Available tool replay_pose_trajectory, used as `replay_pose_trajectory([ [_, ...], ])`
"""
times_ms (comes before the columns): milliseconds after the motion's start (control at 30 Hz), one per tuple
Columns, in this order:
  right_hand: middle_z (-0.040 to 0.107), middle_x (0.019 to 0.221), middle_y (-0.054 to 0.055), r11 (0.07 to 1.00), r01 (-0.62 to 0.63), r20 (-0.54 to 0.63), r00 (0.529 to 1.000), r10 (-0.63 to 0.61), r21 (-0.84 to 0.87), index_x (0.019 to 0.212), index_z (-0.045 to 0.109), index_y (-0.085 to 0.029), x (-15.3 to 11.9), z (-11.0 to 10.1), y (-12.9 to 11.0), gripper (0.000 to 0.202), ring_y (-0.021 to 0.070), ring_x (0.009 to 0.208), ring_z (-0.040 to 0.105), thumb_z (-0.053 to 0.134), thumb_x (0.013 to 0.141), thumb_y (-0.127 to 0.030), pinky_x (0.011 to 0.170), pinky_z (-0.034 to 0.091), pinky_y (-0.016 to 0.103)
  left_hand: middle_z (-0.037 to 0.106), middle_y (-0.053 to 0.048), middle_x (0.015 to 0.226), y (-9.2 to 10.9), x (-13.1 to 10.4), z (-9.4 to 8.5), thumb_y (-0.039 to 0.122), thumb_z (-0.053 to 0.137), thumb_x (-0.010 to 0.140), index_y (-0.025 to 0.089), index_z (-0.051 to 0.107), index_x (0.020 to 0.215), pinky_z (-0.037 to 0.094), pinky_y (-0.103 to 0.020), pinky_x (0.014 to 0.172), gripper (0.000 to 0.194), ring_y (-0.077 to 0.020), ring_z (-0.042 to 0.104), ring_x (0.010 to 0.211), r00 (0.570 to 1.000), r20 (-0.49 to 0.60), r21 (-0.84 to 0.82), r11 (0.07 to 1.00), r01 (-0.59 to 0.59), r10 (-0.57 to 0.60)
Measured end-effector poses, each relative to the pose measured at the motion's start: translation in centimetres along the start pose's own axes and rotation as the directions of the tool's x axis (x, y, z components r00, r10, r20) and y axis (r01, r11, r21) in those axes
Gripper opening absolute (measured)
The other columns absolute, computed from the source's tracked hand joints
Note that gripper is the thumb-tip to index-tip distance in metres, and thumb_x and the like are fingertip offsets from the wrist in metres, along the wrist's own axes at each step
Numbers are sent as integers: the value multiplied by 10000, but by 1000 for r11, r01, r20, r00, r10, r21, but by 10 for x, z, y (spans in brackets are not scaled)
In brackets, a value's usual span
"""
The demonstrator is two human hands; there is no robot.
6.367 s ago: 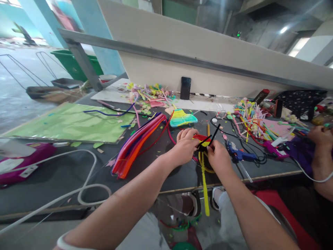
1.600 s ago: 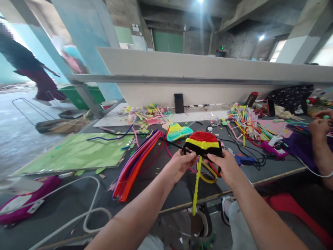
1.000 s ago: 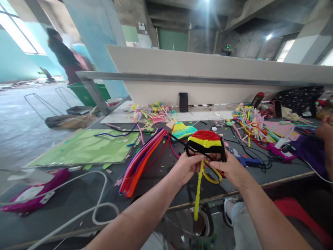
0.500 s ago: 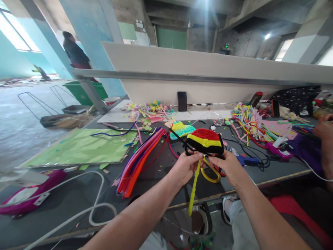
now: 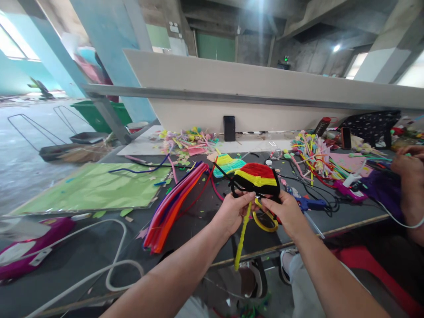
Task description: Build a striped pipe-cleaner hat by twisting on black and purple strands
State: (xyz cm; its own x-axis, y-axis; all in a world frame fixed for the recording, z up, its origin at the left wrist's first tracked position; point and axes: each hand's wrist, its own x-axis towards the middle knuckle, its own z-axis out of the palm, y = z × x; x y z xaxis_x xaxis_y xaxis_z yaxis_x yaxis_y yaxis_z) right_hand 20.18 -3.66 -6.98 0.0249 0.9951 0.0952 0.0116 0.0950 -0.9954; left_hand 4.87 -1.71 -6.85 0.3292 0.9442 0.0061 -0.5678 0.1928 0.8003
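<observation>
Between both hands is a half-round piece made of red, yellow and black pipe cleaners [image 5: 256,176], with loose black ends at its left side. My left hand [image 5: 234,211] is closed on the piece's lower left, thumb and fingers pinching. A yellow pipe cleaner [image 5: 243,238] hangs down beside those fingers. My right hand [image 5: 283,214] pinches the lower right edge, its fingertips close to the left ones. Below the hands is a yellow loop [image 5: 270,226], partly hidden by my right fingers. Just behind lies a yellow and turquoise piece [image 5: 228,164] of similar make.
A bundle of pink, purple and orange pipe cleaners [image 5: 175,207] lies left of my hands. A green sheet [image 5: 82,187] is further left. A blue glue gun [image 5: 311,203] lies right. A phone [image 5: 229,128] leans on the white board. Another person's hand [image 5: 410,163] is at far right.
My hands keep their grip on the striped piece with little visible movement. The view has shifted slightly. The person in the left background now appears partly behind the pillar, in a different pose.
</observation>
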Motion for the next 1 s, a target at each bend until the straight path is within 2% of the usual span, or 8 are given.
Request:
replay_pose_trajectory([
  [133, 621, 675, -24, 1000, 12, -7, 1000, -12, 18, 818, 617, -207, -2, 1, -3, 206, 138, 621, 538, 719, 702, -342, 609, 424, 271, 557, 10, 582, -1, 2, -2, 274, 755, 661, 119, 573, 648, 430, -226, 533, 239, -90, 535, 508, 998, -35, 52, 998, -45, 46],
  [300, 669, 831, 18, 945, -15, 150, 988, -36, 325, 901, 672, -210, -4, -4, -16, 234, 158, 723, 589, 694, 729, -367, 701, 459, 289, 548, 9, 567, -1, 4, -6, 272, 741, 668, 125, 583, 621, 447, -245, 573, 221, -100, 534, 532, 994, -63, 42, 996, -82, 85],
  [367, 681, 817, 37, 892, -57, 175, 984, -25, 448, 866, 688, -211, -4, -6, -18, 226, 182, 741, 608, 628, 772, -408, 710, 470, 316, 541, 13, 557, 1, 4, -5, 268, 737, 667, 128, 582, 607, 454, -256, 592, 217, -102, 530, 533, 995, -49, 7, 997, -82, 82],
  [467, 695, 844, 48, 826, -121, 191, 981, 17, 550, 862, 700, -221, -3, -6, -15, 222, 210, 778, 628, 570, 787, -384, 718, 483, 352, 543, 14, 540, 3, 3, -3, 272, 739, 660, 129, 582, 593, 444, -249, 582, 222, -96, 517, 513, 997, -34, 4, 997, -76, 76],
  [633, 674, 739, 47, 807, -213, 317, 948, 34, 551, 868, 698, -195, -3, 0, -8, 252, 196, 735, 624, 558, 767, -379, 736, 478, 353, 563, -2, 547, 7, 1, -2, 287, 763, 625, 124, 583, 594, 434, -241, 554, 245, -102, 530, 506, 998, -54, 19, 999, -38, 39],
  [767, 681, 755, 28, 850, -202, 381, 925, 2, 487, 829, 698, -207, -2, -2, -5, 154, 160, 684, 622, 684, 694, -279, 724, 473, 323, 583, -13, 568, 7, 0, -3, 278, 763, 634, 114, 597, 631, 422, -226, 521, 233, -103, 540, 508, 1000, -17, 21, 1000, -10, 10],
  [867, 683, 766, 12, 882, -171, 367, 930, -3, 440, 754, 692, -213, 1, -4, -4, 126, 155, 695, 627, 742, 639, -206, 698, 483, 305, 606, -21, 596, 6, -1, -3, 268, 763, 638, 107, 618, 672, 430, -222, 521, 219, -107, 557, 523, 1000, 7, 17, 1000, -1, 1],
  [1000, 666, 700, 1, 868, -180, 295, 955, 41, 463, 719, 672, -213, 2, 1, -3, 106, 160, 681, 622, 745, 660, -262, 661, 498, 304, 599, -4, 566, 6, -3, -1, 248, 770, 626, 117, 608, 636, 447, -229, 531, 209, -101, 550, 498, 1000, 2, -4, 1000, -27, 27],
])
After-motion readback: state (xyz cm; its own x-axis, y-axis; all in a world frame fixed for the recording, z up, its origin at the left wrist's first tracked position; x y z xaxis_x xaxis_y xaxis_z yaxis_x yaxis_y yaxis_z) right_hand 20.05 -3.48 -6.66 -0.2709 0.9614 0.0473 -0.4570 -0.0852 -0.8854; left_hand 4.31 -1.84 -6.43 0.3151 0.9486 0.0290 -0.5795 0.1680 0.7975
